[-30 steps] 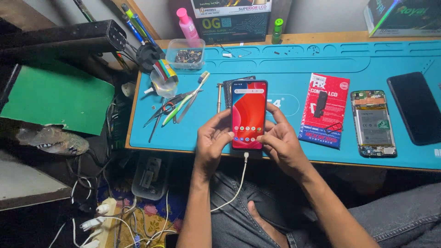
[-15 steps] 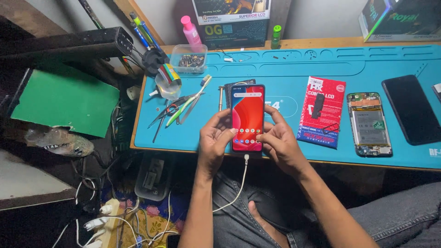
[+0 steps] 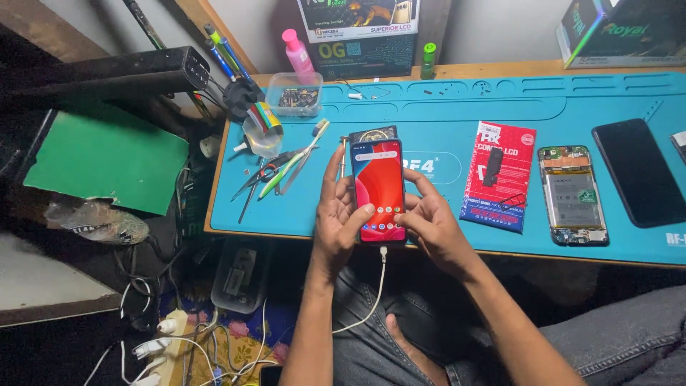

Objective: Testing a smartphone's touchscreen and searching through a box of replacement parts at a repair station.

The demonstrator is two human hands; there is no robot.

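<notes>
Slim lit smartphone with red wallpaper held at frame centre over the near edge of the teal rubber work mat, clamped from both sides by left hand and right hand, left thumb on the screen, presumably steadied for tapping; white charging cable plugged in at its bottom. Right of centre, flat red-and-blue rectangular parts packet, then an opened phone body with exposed battery; dark poster-like box at top centre, pink bottle beside it.

L thumb now on phone screen, hands otherwise same
</notes>
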